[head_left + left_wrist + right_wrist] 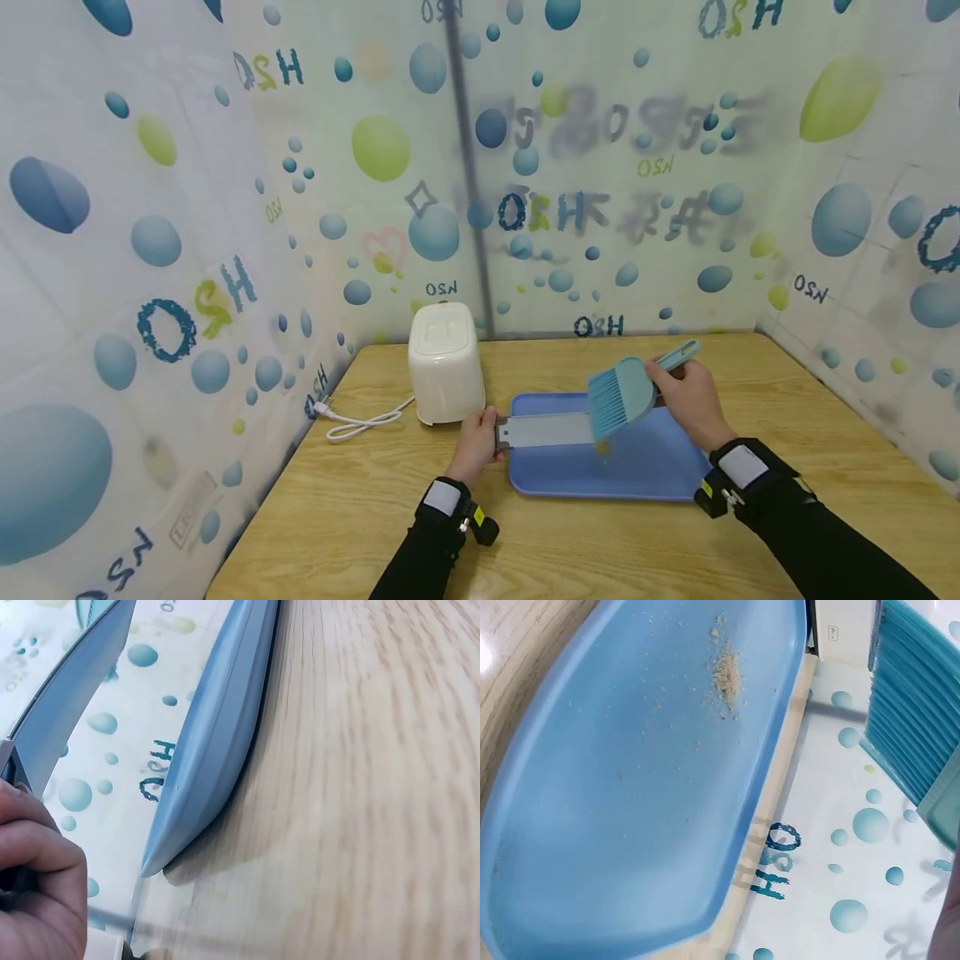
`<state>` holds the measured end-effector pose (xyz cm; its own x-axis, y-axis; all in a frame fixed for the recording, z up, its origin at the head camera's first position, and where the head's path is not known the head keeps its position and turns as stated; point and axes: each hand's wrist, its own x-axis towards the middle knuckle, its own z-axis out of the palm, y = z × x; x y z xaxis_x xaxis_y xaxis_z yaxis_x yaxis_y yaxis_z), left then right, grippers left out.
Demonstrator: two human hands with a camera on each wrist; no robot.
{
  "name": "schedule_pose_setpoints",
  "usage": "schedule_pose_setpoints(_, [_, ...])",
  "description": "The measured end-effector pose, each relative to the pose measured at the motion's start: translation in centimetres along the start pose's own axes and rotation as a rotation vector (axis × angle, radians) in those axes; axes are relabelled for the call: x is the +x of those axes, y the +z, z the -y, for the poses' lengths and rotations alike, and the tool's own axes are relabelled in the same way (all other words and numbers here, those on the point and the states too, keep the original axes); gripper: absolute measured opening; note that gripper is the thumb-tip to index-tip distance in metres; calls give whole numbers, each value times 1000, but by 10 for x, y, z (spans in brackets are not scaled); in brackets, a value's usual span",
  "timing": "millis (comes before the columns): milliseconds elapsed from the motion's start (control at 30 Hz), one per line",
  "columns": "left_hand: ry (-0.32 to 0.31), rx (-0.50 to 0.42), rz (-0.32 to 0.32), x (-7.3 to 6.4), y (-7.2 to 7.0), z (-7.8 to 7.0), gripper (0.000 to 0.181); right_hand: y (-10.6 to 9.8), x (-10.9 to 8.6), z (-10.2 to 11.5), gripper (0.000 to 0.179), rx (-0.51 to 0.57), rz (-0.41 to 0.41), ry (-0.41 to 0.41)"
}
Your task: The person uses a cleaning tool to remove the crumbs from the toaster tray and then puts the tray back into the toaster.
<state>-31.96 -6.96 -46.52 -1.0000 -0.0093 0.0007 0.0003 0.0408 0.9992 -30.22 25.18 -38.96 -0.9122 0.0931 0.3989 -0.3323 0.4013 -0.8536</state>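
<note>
My left hand (474, 446) pinches the grey end of a flat metal crumb tray (551, 429), which reaches out over a blue tray (652, 471). The left wrist view shows the crumb tray (71, 697) raised above the blue tray's rim (217, 735). By its light teal handle, my right hand (693, 404) holds a wide brush (633, 387). Its bristles are at the crumb tray's far end; whether they touch is unclear. A small heap of tan crumbs (727, 675) lies in the blue tray, with finer bits scattered around it.
A white toaster (446, 362) stands behind my left hand. Its white cord (367, 423) is coiled on the wooden table (337, 517) to the left. Curtains printed with bubbles (382, 150) enclose the table at the back and both sides.
</note>
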Motion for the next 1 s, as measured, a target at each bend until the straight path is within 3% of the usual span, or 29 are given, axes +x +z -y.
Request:
schedule_pose_setpoints(200, [4, -6, -3, -1, -1, -4, 35, -7, 9, 18, 42, 41, -31, -58])
schedule_pose_setpoints(367, [-10, -7, 0, -2, 0, -7, 36, 0, 16, 38, 42, 79, -19, -96])
schedule_pose_setpoints(667, [6, -8, 2, -2, 4, -3, 35, 42, 22, 65, 42, 122, 85, -120])
schedule_pose_setpoints(1000, [18, -5, 22, -5, 6, -9, 32, 91, 16, 74, 36, 183, 168, -99])
